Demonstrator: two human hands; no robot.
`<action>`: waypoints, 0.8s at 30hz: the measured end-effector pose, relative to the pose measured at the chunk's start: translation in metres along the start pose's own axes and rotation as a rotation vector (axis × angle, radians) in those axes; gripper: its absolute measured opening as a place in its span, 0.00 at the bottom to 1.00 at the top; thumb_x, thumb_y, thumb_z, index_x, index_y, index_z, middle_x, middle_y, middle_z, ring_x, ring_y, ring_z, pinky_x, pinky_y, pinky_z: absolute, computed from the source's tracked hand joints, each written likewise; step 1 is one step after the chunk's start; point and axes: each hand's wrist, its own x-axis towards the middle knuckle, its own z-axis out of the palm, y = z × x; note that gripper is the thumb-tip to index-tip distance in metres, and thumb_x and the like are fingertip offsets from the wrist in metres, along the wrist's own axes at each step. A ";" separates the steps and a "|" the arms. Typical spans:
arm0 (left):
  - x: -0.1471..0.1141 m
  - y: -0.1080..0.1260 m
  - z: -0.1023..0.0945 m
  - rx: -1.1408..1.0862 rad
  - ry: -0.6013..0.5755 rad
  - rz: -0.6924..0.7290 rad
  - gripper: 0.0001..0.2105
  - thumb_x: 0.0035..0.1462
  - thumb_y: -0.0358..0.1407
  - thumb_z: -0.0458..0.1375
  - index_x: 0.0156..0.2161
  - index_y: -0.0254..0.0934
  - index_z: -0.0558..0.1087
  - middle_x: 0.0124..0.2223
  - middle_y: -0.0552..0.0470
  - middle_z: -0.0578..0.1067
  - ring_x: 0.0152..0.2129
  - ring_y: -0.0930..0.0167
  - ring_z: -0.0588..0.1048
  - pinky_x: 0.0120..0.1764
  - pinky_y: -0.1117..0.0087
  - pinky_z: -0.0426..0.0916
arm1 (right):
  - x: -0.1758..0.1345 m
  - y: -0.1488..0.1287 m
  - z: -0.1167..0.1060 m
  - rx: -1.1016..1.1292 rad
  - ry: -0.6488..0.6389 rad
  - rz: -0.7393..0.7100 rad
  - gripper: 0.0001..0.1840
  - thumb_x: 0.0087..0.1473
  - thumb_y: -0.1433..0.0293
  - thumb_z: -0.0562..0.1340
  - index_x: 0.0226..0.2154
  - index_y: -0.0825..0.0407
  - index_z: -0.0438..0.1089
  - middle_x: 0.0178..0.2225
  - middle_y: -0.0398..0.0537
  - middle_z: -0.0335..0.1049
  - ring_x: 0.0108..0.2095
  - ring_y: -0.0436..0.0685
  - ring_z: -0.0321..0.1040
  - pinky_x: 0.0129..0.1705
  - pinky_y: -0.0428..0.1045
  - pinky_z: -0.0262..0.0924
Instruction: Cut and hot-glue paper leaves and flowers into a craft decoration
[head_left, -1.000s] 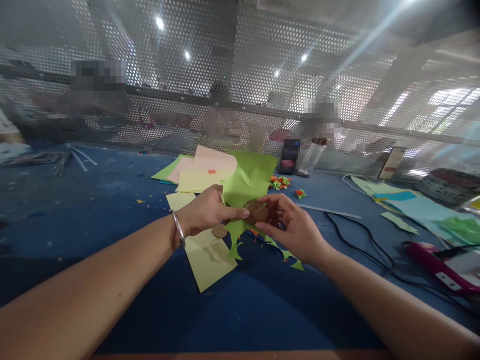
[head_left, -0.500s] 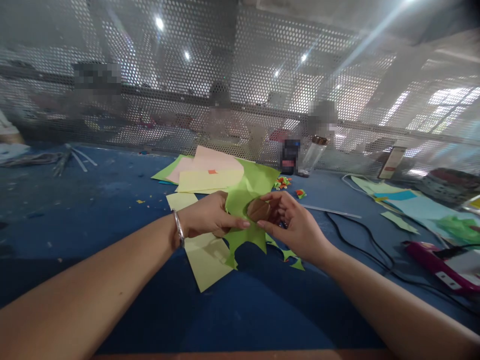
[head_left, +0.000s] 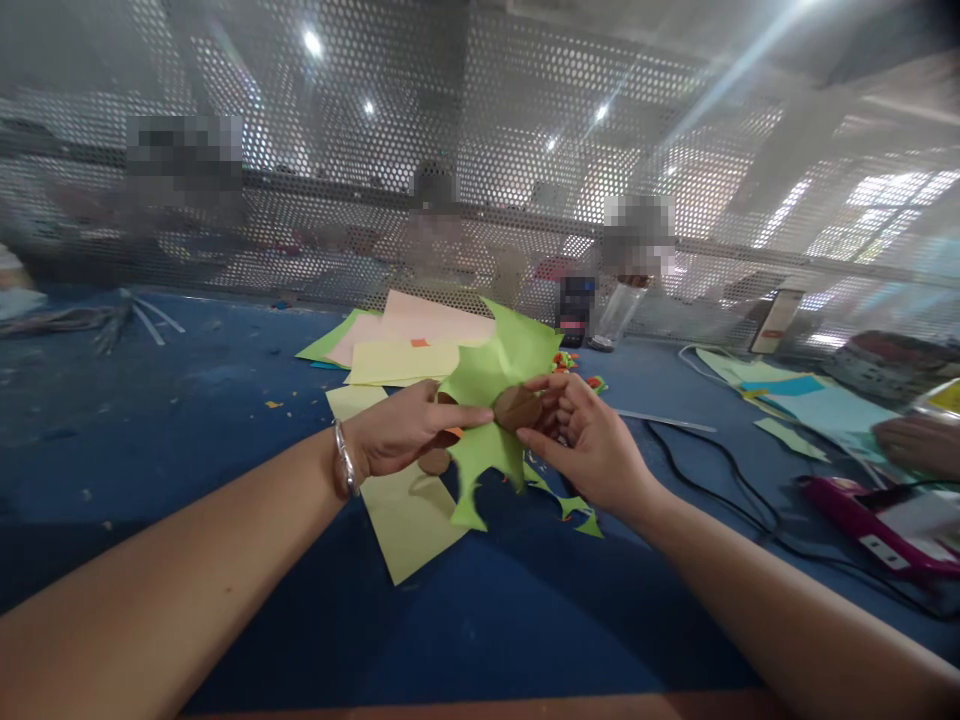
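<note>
My left hand (head_left: 405, 425) grips a light green sheet of paper (head_left: 487, 455), its index finger stretched across the front. Curved bites are cut out of the sheet's edges, and a bit of orange shows beside the left fingers. A round brown disc (head_left: 519, 408) lies against the green paper, pinched at its right side between the thumb and fingers of my right hand (head_left: 574, 425). Below my left hand is a second brown round piece (head_left: 433, 461), resting over a pale yellow sheet (head_left: 409, 525). Green offcuts (head_left: 590, 525) lie under my right hand.
Pink sheets (head_left: 431, 315) and other coloured paper are stacked behind on the blue table (head_left: 262, 620). A phone (head_left: 576, 310) and a clear bottle (head_left: 621, 312) stand by the perforated screen. Right: black cable (head_left: 731, 485), magenta power strip (head_left: 847, 520), another person's hand (head_left: 922, 440).
The green paper has turned and tilted a little in my hands. My left index finger now reaches across beside the disc. The other person's hand at right shows more.
</note>
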 end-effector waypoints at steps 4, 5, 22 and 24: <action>0.001 -0.002 0.000 -0.046 0.016 -0.075 0.18 0.52 0.44 0.68 0.45 0.36 0.78 0.31 0.50 0.79 0.24 0.70 0.77 0.26 0.71 0.69 | -0.001 -0.001 0.000 -0.030 -0.004 -0.026 0.23 0.56 0.69 0.66 0.52 0.48 0.62 0.39 0.48 0.73 0.39 0.57 0.73 0.40 0.53 0.69; 0.001 -0.001 0.000 -0.047 0.001 -0.081 0.19 0.52 0.44 0.68 0.46 0.36 0.78 0.31 0.50 0.80 0.25 0.69 0.78 0.26 0.71 0.69 | -0.001 -0.001 0.000 -0.032 -0.006 -0.031 0.22 0.56 0.69 0.66 0.53 0.48 0.63 0.39 0.48 0.73 0.39 0.57 0.73 0.40 0.53 0.69; 0.009 -0.004 -0.015 0.161 0.091 0.206 0.11 0.53 0.41 0.67 0.27 0.36 0.78 0.30 0.53 0.77 0.29 0.73 0.74 0.36 0.72 0.69 | 0.000 -0.001 -0.004 -0.096 -0.035 0.004 0.12 0.59 0.65 0.64 0.45 0.49 0.68 0.34 0.45 0.72 0.32 0.54 0.69 0.34 0.49 0.64; 0.009 -0.005 -0.016 0.184 0.087 0.226 0.09 0.51 0.41 0.68 0.30 0.36 0.80 0.32 0.51 0.79 0.29 0.72 0.75 0.36 0.71 0.70 | 0.000 -0.002 -0.004 -0.103 -0.054 0.007 0.12 0.59 0.64 0.64 0.44 0.50 0.69 0.34 0.45 0.72 0.32 0.54 0.68 0.34 0.49 0.63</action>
